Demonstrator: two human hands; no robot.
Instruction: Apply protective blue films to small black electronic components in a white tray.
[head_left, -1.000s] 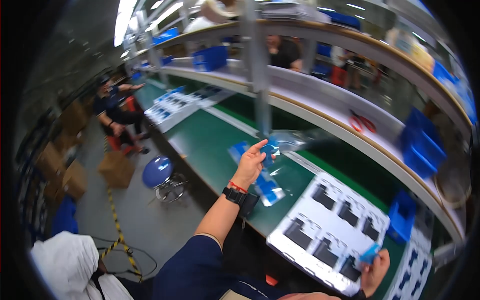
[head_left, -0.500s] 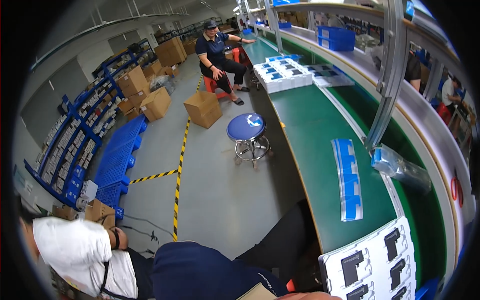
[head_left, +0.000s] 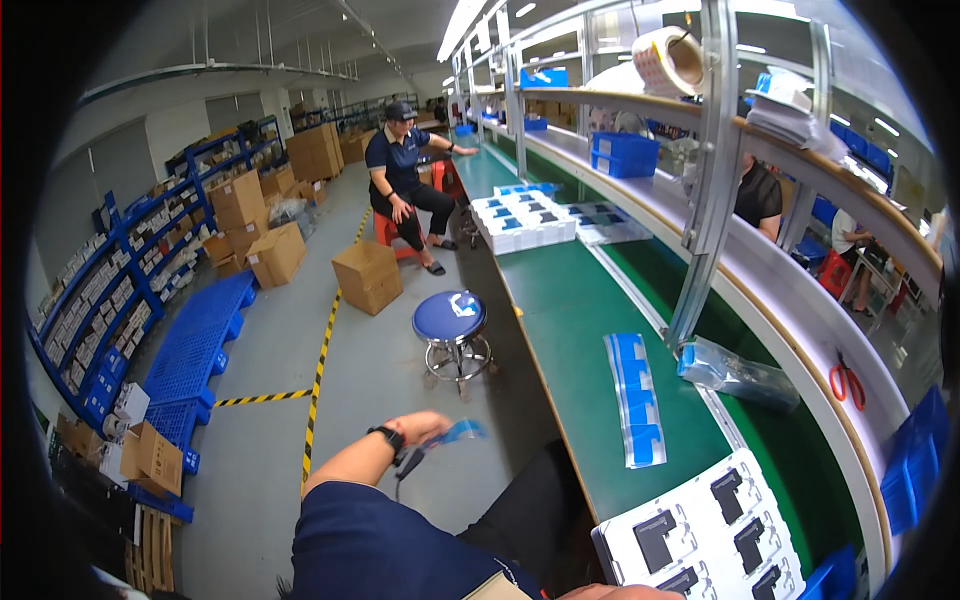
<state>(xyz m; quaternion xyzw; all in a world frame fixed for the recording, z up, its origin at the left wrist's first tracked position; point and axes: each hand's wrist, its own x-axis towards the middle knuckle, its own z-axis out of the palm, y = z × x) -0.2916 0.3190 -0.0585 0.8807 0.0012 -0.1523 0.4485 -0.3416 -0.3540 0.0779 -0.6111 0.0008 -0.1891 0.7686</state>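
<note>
My left hand [head_left: 428, 426] is held out over the floor beside the bench, blurred by motion. From its fingers sticks a small piece of clear-and-blue film [head_left: 461, 432]. A dark watch band [head_left: 388, 437] circles that wrist, and a small dark object [head_left: 408, 463] with a thin cord hangs just below it. My right hand does not show. At the bottom right, a white tray [head_left: 625, 530] carries several flat black parts in shaped recesses. Beyond it, a strip of blue-and-clear film pieces [head_left: 636, 400] lies on the green bench top [head_left: 565, 330].
A blue round stool [head_left: 450, 318] and an open carton [head_left: 367, 277] stand left of the bench. Another person [head_left: 405, 165] sits at its far end, near stacked white trays [head_left: 520, 220]. A metal post [head_left: 700, 230], clear plastic bag [head_left: 738, 372] and red scissors [head_left: 847, 382] are on the right.
My left arm has swung into view over the floor with the film piece. The view has shifted, so the bench appears lower and further left. The person in white at lower left is out of sight.
</note>
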